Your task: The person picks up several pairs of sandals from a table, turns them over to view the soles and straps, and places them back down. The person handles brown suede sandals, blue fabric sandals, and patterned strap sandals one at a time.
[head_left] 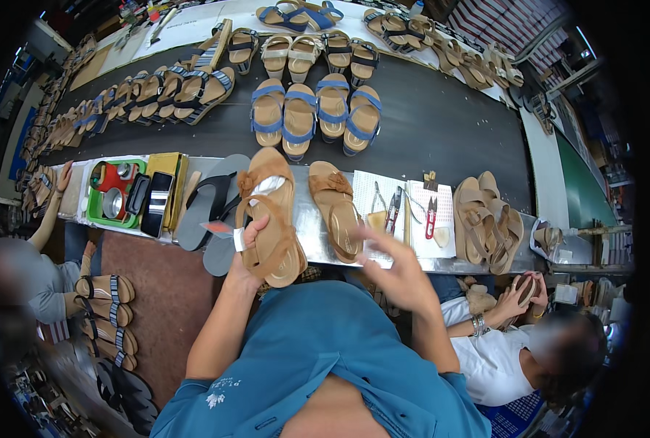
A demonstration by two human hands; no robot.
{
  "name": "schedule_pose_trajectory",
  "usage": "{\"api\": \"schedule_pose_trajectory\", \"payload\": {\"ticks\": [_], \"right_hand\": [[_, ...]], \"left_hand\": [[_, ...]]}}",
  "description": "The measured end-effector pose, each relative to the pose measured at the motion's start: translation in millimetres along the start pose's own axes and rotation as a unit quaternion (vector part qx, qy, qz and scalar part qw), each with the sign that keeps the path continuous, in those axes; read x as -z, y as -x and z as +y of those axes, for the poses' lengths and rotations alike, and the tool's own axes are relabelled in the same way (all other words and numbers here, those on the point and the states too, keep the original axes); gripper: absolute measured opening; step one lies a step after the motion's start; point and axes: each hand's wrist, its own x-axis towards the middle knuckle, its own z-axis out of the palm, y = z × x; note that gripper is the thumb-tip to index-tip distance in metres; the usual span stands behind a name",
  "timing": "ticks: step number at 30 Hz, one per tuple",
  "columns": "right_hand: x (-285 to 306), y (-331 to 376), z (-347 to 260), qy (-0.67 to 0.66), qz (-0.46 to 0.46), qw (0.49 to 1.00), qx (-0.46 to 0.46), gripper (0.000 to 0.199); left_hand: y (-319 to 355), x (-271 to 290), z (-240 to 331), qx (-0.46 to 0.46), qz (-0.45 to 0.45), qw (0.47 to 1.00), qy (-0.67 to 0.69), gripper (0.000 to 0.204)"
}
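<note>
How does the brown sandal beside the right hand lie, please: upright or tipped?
Upright: the brown sandal shows its insole facing up, with the straps on top.

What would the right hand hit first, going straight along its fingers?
Probably the brown sandal lying up and left of the right hand; motion blur leaves the depth gap unclear.

Left hand gripping a brown sandal; right hand, blurred, beside a second brown sandal on the metal surface; blue-strapped sandals beyond.
</note>
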Motion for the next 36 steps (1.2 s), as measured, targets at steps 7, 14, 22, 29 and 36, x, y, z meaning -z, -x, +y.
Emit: {"api": "schedule_pose_trajectory", "payload": {"ticks": [7, 14, 22, 29, 36], "right_hand": [[-31, -36, 175, -0.002, 0.155, 0.986, -0.064, 0.057], [-11, -18, 140, -0.347, 0.174, 0.912, -0.135, 0.037], [8, -3, 99, -0.563, 0.148, 0.812, -0.044, 0.037], [5, 1, 61, -0.590, 0.123, 0.798, 0.014, 0.037], [-14, -28, 26, -0.546, 0.091, 0.832, -0.037, 0.036]], "left_hand": [[-33, 7, -38, 0.056, 0.010, 0.998, 0.007, 0.052], [-28, 11, -40, 0.045, 0.044, 0.997, -0.046, 0.052], [-77, 16, -64, -0.080, 0.103, 0.950, -0.283, 0.051], [-48, 14, -28, -0.290, 0.156, 0.790, -0.518, 0.049], [21, -117, -17, -0.294, -0.130, 0.896, -0.306, 0.074]]}}
